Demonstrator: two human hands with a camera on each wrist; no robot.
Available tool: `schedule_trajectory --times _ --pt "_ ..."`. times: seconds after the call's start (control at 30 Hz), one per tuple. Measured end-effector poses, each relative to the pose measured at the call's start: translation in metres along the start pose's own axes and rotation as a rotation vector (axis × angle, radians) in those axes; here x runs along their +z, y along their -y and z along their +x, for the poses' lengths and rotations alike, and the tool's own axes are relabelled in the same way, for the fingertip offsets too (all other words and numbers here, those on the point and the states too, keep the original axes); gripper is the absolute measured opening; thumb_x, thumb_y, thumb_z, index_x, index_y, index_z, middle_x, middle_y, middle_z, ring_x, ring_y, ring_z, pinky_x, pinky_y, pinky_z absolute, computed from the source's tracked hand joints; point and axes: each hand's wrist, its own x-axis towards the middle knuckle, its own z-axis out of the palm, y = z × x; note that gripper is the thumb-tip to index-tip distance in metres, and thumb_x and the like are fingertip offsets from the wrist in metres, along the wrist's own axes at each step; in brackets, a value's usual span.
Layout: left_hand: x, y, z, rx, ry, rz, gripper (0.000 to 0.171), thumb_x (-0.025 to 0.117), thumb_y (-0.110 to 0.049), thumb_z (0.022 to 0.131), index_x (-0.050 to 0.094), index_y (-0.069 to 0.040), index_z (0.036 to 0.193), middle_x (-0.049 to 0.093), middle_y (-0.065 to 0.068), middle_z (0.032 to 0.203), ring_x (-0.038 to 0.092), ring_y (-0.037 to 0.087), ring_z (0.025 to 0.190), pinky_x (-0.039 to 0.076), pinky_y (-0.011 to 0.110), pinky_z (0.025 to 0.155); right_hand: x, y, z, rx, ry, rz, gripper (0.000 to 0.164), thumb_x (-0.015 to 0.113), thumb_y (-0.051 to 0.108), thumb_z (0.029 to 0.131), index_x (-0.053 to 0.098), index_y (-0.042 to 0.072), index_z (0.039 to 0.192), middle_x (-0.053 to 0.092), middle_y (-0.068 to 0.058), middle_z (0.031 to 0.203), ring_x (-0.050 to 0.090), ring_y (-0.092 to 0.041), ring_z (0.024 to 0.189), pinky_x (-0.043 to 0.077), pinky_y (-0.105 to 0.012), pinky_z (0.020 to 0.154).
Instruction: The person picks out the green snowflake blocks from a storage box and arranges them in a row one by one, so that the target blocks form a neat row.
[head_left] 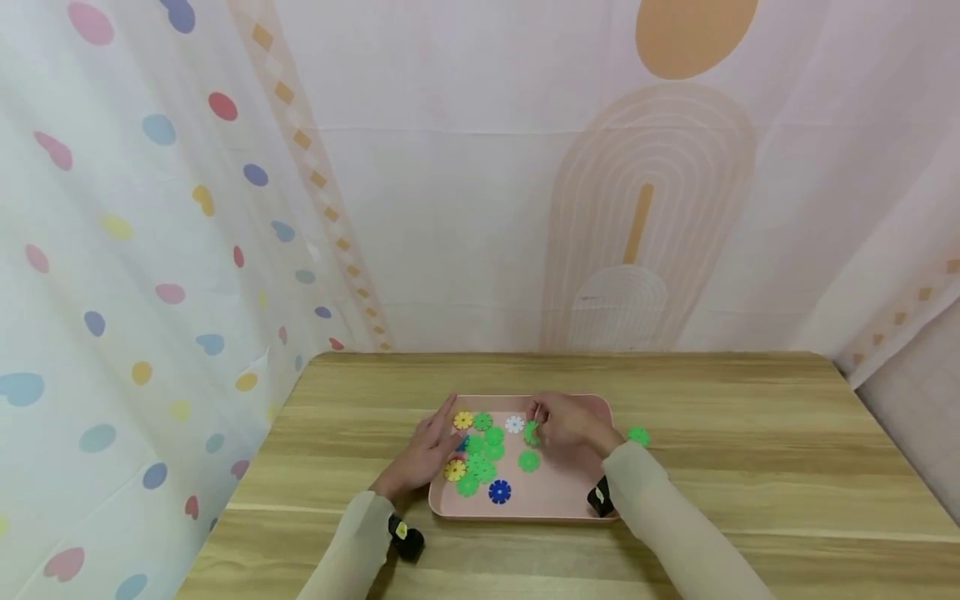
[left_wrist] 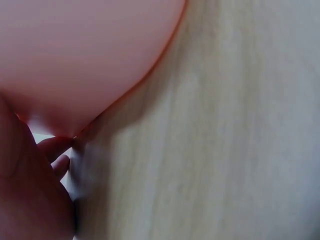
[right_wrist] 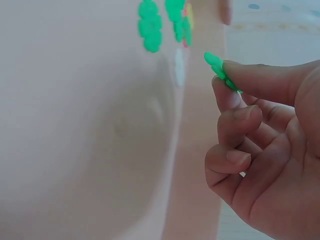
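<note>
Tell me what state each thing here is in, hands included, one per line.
Pink tray: resting on the wooden table, open-topped
Left hand: at the tray's left edge, fingers extended
Right hand: pinching with thumb and finger
Held green disc: pinched, tilted
Green disc cluster: in the tray, overlapping
Dark blue disc: flat in the tray
Outer green disc: outside the tray, to its right

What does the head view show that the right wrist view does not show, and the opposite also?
Only the head view shows the dark blue disc, the beige sleeves and the lone green disc right of the tray. Only the right wrist view shows the palm side of the right hand, which pinches a green disc. Both show that hand, the tray and the white disc.
</note>
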Motion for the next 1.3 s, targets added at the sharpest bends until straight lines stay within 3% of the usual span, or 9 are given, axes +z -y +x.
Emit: schedule_trajectory --times 0.37,0.67,1.03,1.3 --pt "0.0 -0.002 0.0 -0.013 -0.006 -0.004 0.068 0.042 -0.038 0.106 0.005 -0.026 0.161 0.016 0.015 0.164 0.014 0.04 0.148 0.016 0.072 0.111 -0.029 0.007 -0.021 -0.076 -0.11 0.007 0.013 0.065 -0.002 0.085 0.063 0.004 0.096 0.062 -0.004 0.083 0.055 -0.014 0.076 0.046 -0.028 0.07" --pt "0.0 -0.001 0.001 -0.023 -0.006 -0.011 0.067 0.042 -0.039 0.106 0.005 -0.029 0.161 0.016 0.013 0.165 0.014 0.04 0.148 0.015 0.071 0.112 -0.053 -0.006 -0.047 -0.064 -0.184 0.073 0.01 0.067 0.005 0.091 0.062 0.004 0.099 0.06 -0.004 0.087 0.053 -0.015 0.079 0.044 -0.028 0.069" --pt "-0.002 0.0 0.001 0.002 -0.007 -0.013 0.068 0.042 -0.04 0.106 0.005 -0.028 0.161 0.016 0.013 0.165 0.014 0.04 0.148 0.016 0.072 0.111 -0.077 -0.033 -0.083 0.0 -0.31 0.083 0.014 0.064 0.011 0.095 0.06 0.002 0.105 0.065 -0.006 0.091 0.058 -0.019 0.082 0.046 -0.031 0.071" --pt "-0.003 0.001 -0.002 -0.023 -0.004 -0.018 0.069 0.044 -0.042 0.105 0.005 -0.029 0.161 0.016 0.014 0.164 0.015 0.04 0.147 0.016 0.073 0.11 -0.084 -0.059 -0.107 0.064 -0.369 0.116 0.017 0.065 0.008 0.094 0.058 -0.002 0.105 0.066 -0.009 0.087 0.05 -0.012 0.073 0.042 -0.025 0.062"
